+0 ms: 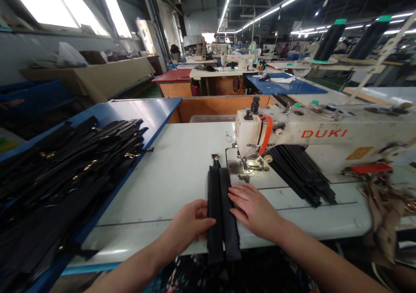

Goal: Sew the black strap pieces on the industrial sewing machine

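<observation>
Two black strips with a zipper (222,206) lie lengthwise on the white sewing table (169,184), their far end near the needle of the DUKI sewing machine (321,135). My left hand (190,223) is curled against the left edge of the strips, fingers pinching them. My right hand (255,208) rests flat on the table with fingers stretched out, fingertips pressing on the right strip. The near end of the strips hangs over the table's front edge.
A large heap of black zippered strips (65,171) lies on the blue table at left. A stack of black strips (302,174) sits under the machine arm. Brown scraps (386,206) lie at right. More sewing stations stand behind.
</observation>
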`<state>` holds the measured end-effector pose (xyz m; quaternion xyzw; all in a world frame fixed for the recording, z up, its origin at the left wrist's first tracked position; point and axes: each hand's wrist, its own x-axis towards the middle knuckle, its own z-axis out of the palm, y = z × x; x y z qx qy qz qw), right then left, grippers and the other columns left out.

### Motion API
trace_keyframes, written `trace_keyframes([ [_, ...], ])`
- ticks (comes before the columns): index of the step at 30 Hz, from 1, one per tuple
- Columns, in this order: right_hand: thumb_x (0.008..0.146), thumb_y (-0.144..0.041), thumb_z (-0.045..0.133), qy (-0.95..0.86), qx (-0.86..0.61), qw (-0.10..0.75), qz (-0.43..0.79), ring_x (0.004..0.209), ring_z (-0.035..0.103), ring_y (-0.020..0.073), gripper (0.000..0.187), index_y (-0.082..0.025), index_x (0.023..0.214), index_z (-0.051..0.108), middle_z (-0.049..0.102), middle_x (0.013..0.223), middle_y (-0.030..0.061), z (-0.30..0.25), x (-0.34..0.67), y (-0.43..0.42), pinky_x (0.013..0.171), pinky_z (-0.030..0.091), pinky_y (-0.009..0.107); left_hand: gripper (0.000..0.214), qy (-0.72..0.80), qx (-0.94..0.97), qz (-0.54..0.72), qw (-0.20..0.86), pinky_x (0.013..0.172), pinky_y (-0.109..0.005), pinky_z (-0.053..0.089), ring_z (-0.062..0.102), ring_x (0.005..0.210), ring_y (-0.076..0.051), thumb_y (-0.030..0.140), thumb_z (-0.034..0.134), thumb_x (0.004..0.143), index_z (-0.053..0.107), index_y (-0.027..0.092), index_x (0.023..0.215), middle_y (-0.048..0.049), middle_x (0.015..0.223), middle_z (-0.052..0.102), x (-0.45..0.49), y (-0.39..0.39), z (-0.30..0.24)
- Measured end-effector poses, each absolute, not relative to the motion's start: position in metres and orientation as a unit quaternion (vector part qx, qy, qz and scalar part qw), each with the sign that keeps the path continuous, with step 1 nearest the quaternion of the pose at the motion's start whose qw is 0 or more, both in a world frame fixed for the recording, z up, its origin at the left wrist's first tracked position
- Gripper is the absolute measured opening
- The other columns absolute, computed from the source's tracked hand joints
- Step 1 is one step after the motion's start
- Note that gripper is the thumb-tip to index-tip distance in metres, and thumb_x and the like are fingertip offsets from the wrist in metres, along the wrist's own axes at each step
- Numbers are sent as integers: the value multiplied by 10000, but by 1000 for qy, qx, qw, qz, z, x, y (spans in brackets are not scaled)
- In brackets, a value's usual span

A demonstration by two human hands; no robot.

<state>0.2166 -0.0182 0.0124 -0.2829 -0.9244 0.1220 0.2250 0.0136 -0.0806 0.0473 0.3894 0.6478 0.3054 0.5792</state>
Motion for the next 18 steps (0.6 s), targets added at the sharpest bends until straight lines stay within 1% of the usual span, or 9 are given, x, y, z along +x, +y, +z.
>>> trace_keyframes([
  [2,902,-237,567,-924,-283,226,126,1177,547,260,282,-131,1153,641,630,1233,117,13,217,-18,1054,384,476,287,641,403,296,582,385,-207,305,484,397,-105,272,669,539,571,154,781,60,477,565,16,-80,48],
  [5,907,-235,552,-919,-281,242,132,1155,557,270,274,-126,1141,643,637,1211,129,13,219,-18,1024,416,475,271,629,415,294,588,398,-206,321,462,403,-92,288,663,542,554,162,756,77,469,534,14,-83,47],
  [9,922,-209,507,-904,-278,288,151,1081,587,241,257,-143,1133,638,650,1160,119,11,223,-20,951,485,411,255,622,430,302,581,411,-201,325,449,423,-82,286,676,557,534,167,731,75,487,521,3,-88,48],
  [12,926,-204,489,-895,-283,310,153,1020,613,220,237,-173,1105,643,663,1104,99,6,224,-21,896,520,367,242,627,450,319,549,430,-206,367,485,456,-92,253,722,619,550,148,752,57,534,542,-9,-69,57],
  [14,919,-196,486,-896,-278,316,139,994,629,216,226,-187,1074,651,674,1072,91,3,224,-20,869,536,349,207,632,468,343,513,486,-224,433,530,517,-101,240,724,720,575,131,811,36,617,573,-17,-40,67],
  [15,913,-191,487,-898,-272,319,128,985,638,214,223,-194,1061,654,680,1060,87,1,224,-20,860,543,338,183,633,477,357,494,544,-249,479,566,581,-111,263,683,804,590,129,886,13,720,605,-21,-23,72],
  [16,907,-190,492,-901,-266,323,115,975,647,210,218,-201,1049,658,686,1051,81,0,224,-19,853,548,325,192,631,485,371,478,613,-290,520,604,684,-130,303,617,882,596,139,978,-16,869,625,-24,-4,77],
  [17,904,-193,498,-903,-260,327,101,967,656,206,212,-207,1038,662,692,1045,76,-1,224,-18,848,552,311,249,626,493,389,462,696,-342,539,625,815,-165,329,584,908,582,149,1081,-53,1019,621,-27,13,82],
  [18,903,-201,503,-904,-256,332,85,956,665,200,205,-213,1026,666,698,1037,70,-2,224,-16,844,555,297,299,621,501,405,447,758,-386,538,621,908,-196,338,579,911,561,159,1150,-75,1117,599,-28,29,85],
])
